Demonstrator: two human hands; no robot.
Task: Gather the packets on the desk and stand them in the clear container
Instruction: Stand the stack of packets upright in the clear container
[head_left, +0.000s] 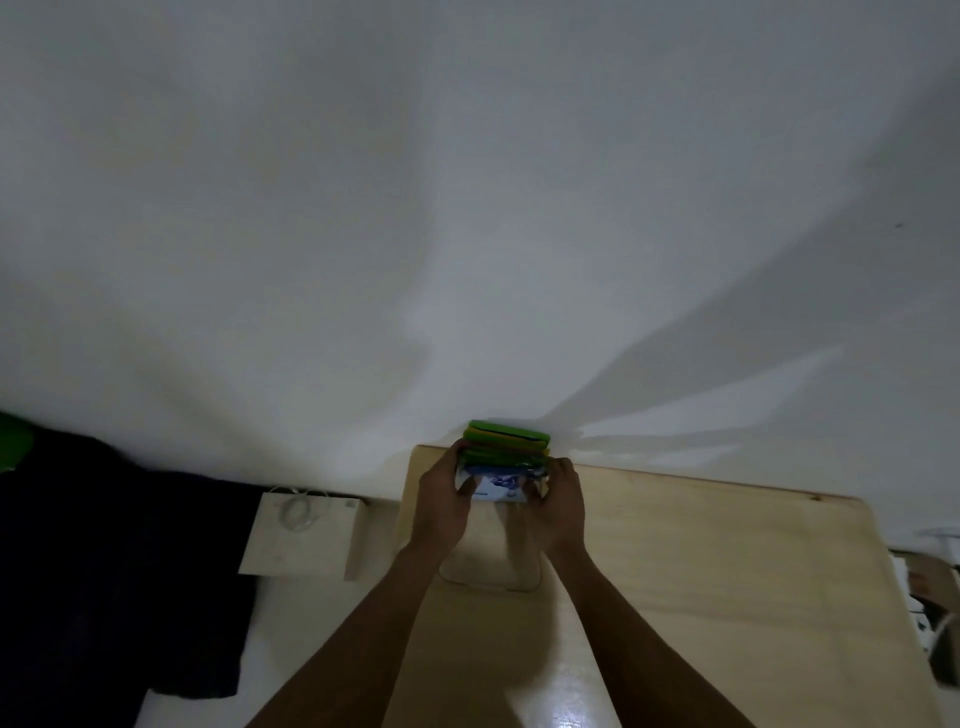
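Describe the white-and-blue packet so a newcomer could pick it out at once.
Find the pale wooden desk, then its far left corner by the white wall, where the left hand and right hand grip a bundle. The white-and-blue packet is nearest the camera; the green and yellow packets sit behind.

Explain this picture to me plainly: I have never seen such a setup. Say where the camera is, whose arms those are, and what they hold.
There is no machine here. One wide-angle camera sits on a person's head and looks forward and down, so the two bare arms are their own. The left hand and right hand press from either side on a bunch of packets, green and yellow behind, a blue-and-white one in front. They are at the far edge of a pale wooden desk, near a white wall. The clear container is hard to make out.
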